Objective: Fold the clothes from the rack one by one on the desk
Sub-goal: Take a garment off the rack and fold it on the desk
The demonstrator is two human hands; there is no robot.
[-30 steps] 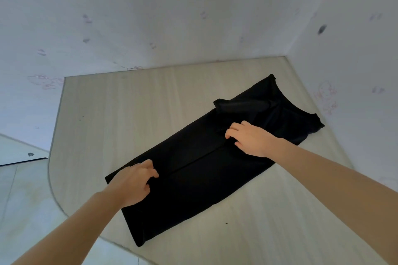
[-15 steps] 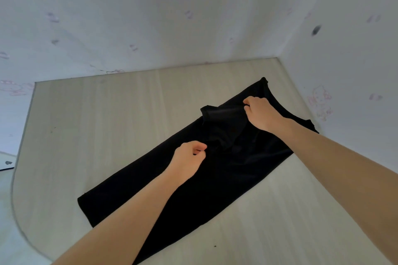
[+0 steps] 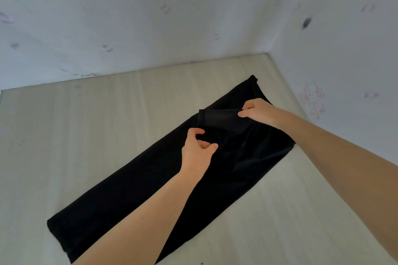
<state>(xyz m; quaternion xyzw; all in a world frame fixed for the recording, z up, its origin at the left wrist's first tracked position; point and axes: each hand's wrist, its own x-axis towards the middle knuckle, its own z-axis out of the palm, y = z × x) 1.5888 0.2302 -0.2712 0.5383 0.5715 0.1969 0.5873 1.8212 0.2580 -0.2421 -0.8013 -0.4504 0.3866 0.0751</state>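
Head view: black garment (image 3: 150,189) lies on the worktop (image 3: 86,135), a pale wood-grain laminate with faint lengthwise streaks. Fabric is matte, thin and soft, folded into a long narrow strip with straight edges. Long axis runs diagonally: near-left end by the worktop's front edge, far-right end pointing into the corner where the two white walls (image 3: 193,17) meet. Walls carry faint pink doodles and grey smudges.

Left hand (image 3: 199,150): fingers curled, pinching fabric at mid-strip. Right hand (image 3: 260,112): thumb and fingers pinching the edge of a small flap (image 3: 219,119), lifted off the strip and pulled taut; the flap looks slightly sheer.

Versus 0.5 s ago: both hands on roughly the same spots, flap raised a bit higher and stretched flatter. Versus 1.0 s ago: left hand has moved up from the near-left part to mid-strip.
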